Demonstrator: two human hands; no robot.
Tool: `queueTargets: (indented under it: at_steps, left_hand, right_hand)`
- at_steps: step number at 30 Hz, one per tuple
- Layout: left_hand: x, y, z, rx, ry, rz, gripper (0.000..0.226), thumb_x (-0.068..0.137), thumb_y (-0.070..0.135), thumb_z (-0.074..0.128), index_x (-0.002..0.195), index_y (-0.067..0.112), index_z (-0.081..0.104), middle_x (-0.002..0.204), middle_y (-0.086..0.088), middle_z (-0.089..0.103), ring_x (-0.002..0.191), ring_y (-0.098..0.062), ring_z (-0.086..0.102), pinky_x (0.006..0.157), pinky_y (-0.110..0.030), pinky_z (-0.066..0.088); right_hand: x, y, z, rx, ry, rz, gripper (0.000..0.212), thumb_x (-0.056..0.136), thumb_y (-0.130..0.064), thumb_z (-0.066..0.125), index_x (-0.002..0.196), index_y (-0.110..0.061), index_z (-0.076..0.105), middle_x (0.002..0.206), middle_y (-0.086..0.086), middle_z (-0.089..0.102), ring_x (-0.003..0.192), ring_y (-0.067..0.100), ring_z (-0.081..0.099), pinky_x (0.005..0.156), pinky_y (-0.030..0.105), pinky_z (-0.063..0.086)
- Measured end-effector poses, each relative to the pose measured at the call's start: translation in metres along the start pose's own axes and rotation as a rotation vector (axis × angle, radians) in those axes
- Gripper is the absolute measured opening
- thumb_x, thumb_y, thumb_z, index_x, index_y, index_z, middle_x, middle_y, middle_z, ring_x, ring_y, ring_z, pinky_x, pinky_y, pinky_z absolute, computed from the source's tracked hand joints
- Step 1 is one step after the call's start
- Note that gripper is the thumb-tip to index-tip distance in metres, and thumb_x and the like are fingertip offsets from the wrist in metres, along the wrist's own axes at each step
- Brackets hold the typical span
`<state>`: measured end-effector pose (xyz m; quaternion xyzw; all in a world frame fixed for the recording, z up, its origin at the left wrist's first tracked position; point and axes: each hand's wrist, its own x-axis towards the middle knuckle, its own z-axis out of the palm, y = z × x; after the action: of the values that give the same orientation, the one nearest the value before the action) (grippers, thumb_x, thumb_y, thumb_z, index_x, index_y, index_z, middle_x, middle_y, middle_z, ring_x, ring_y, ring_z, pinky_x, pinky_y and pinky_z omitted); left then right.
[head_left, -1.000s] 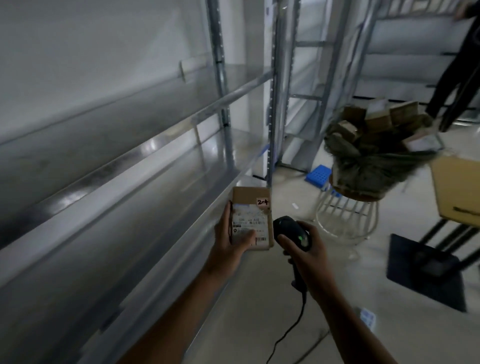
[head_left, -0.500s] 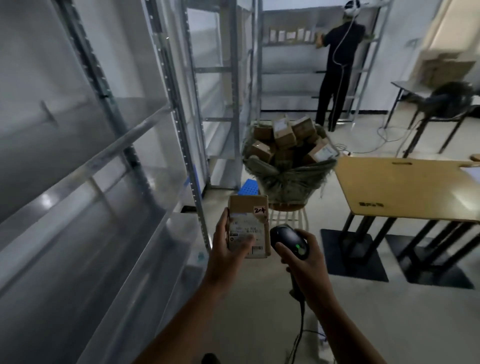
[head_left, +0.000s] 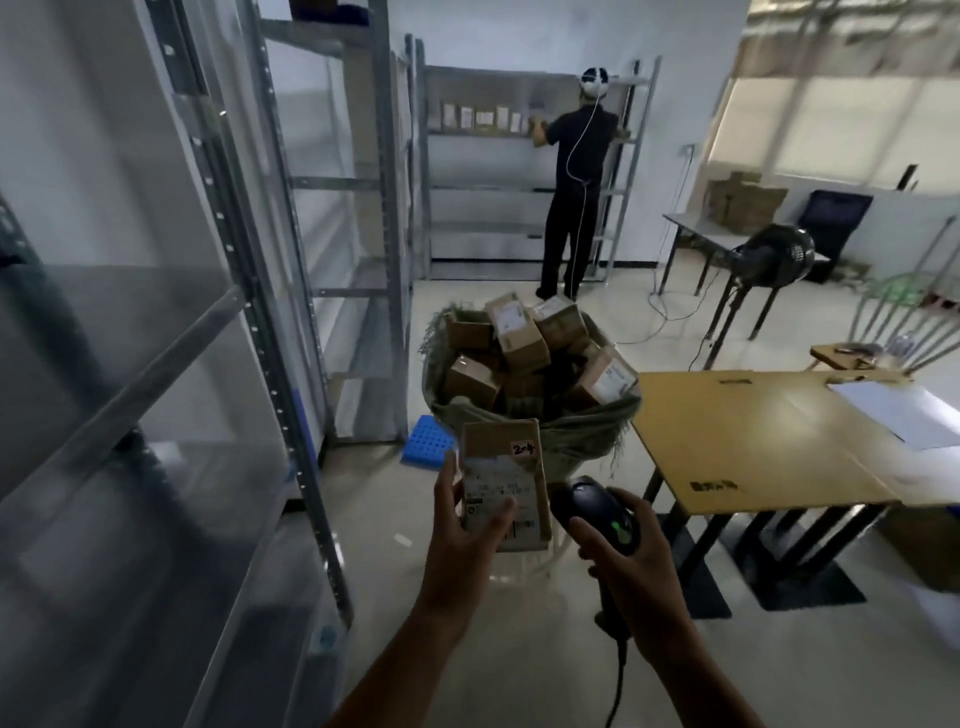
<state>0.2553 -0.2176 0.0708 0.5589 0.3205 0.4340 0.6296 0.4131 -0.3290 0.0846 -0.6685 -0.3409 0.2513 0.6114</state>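
While the left hand grips the small box upright, the right hand holds the scanner just right of it; the sack of boxes now lies straight ahead.

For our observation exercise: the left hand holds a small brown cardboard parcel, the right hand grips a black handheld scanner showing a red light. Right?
No: the head view shows the light on the black handheld scanner in the right hand is green, not red. The rest stands.
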Motion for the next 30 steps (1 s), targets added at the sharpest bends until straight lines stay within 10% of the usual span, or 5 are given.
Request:
queueTargets:
  at_steps: [11, 18, 26, 30]
  left_hand:
    - [0.128, -0.046, 0.020, -0.048, -0.026, -0.096, 0.084, 0.085, 0.031, 0.078, 0.156, 0.033, 0.034, 0.139, -0.002, 0.060, 0.114, -0.011, 0.069, 0.079, -0.030, 0.062]
    - [0.239, -0.066, 0.045, 0.126, -0.066, -0.111, 0.085, 0.078, 0.050, 0.082, 0.148, 0.051, 0.035, 0.143, 0.003, 0.056, 0.122, -0.014, 0.065, 0.089, -0.042, 0.063]
    - [0.344, -0.082, 0.083, 0.311, -0.185, -0.108, 0.085, 0.082, 0.056, 0.079, 0.152, 0.047, 0.031, 0.151, 0.001, 0.047, 0.131, -0.015, 0.058, 0.092, -0.043, 0.062]
    - [0.379, -0.097, 0.089, 0.389, -0.216, -0.124, 0.088, 0.078, 0.065, 0.074, 0.152, 0.049, 0.029, 0.153, 0.006, 0.044, 0.136, -0.015, 0.052, 0.101, -0.045, 0.058]
  right_hand:
    - [0.121, 0.030, 0.024, -0.005, 0.082, 0.080, 0.062, 0.072, -0.041, 0.081, 0.126, -0.033, 0.052, 0.118, -0.003, 0.064, 0.099, 0.021, 0.071, 0.074, 0.027, 0.058]
    - [0.230, 0.070, 0.028, 0.028, 0.161, 0.126, 0.054, 0.073, -0.046, 0.086, 0.117, -0.048, 0.054, 0.115, -0.012, 0.067, 0.098, 0.016, 0.072, 0.084, 0.042, 0.063]
    - [0.322, 0.082, 0.009, 0.049, 0.178, 0.187, 0.047, 0.085, -0.028, 0.082, 0.118, -0.039, 0.052, 0.113, -0.017, 0.062, 0.098, 0.009, 0.069, 0.074, 0.026, 0.060]
    - [0.348, 0.104, 0.010, 0.010, 0.198, 0.271, 0.050, 0.083, -0.034, 0.084, 0.121, -0.037, 0.053, 0.117, -0.013, 0.062, 0.106, 0.018, 0.068, 0.088, 0.046, 0.062]
